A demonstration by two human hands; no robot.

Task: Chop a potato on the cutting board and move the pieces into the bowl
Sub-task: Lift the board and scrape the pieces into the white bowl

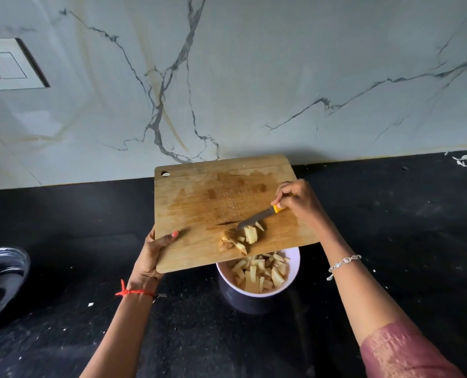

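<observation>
My left hand (156,251) grips the lower left corner of the wooden cutting board (199,197), which is lifted and tilted over the white bowl (295,261). My right hand (295,199) holds a knife (257,216) with a yellow handle, its blade tip against a small heap of potato pieces (240,237) near the board's lower edge. The bowl holds several pale potato pieces (259,272) and sits partly hidden under the board.
The worktop (77,214) is black stone with white specks. A dark round vessel (0,276) lies at the left edge. A marble-pattern wall (227,77) rises behind, with a switch plate (6,64) at upper left.
</observation>
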